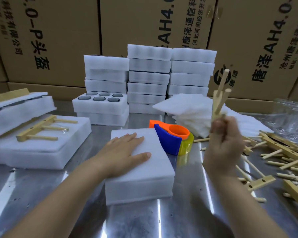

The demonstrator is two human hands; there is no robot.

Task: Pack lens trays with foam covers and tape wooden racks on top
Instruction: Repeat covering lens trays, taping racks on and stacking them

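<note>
Steel table [33, 194] is lying open front-left, while stacked foam trays [149, 78] are walling the back and scattered wooden racks [261, 182] are crowding the right.

Three stacks of foam trays [149, 77] stand at the back, the middle one six high. One open tray [100, 105] holds six lenses [99, 99]. One covered tray [144, 170] in front, two taped packs [33, 155] at left. One tape dispenser [169, 140], one raised wooden rack [218, 98]. Two hands: left hand [127, 150], right hand [225, 143]. The loose racks [282, 155] are too tangled to count
</note>
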